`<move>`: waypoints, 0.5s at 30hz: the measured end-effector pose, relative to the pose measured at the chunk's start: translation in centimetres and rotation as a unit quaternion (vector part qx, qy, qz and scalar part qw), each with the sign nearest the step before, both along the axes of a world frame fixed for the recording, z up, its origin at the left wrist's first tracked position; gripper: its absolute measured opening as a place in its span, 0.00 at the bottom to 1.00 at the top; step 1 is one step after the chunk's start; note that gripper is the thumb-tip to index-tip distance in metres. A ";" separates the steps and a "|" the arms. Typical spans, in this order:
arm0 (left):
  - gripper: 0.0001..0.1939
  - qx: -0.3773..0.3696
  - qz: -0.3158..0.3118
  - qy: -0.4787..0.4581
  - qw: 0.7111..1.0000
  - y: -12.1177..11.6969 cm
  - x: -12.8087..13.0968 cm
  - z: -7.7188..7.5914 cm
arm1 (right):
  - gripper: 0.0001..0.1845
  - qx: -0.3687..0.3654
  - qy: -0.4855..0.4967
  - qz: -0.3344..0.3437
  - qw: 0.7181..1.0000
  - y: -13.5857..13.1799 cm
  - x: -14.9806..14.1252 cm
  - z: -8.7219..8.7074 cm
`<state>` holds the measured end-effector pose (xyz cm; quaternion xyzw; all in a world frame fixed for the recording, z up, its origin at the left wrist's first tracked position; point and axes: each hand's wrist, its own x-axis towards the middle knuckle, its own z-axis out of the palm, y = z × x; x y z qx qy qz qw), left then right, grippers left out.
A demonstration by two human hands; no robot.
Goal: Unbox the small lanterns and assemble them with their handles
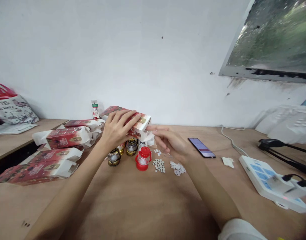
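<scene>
My left hand is wrapped over a red and white cardboard box, held tilted above the table. At the box's near right end, the fingers of my right hand touch the white flaps; whether they pinch a flap I cannot make out. Under the box stand small lanterns: a red lantern, a dark bronze one and a black and gold one, with others partly hidden. Right of the red lantern lie many small round button-like discs and a heap of white plastic pieces.
Several open red boxes lie at the left. A small bottle stands by the wall. On the right are a phone, a crumpled white scrap, a power strip with plugs, and a black strap-like object.
</scene>
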<state>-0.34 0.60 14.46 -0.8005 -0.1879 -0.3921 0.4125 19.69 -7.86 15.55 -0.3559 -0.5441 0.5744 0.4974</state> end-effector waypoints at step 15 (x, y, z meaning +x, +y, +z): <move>0.23 -0.035 0.010 0.015 0.999 -0.8 -2.5 2.7 | 0.11 0.002 0.141 0.095 0.985 -1.3 0.9 0.9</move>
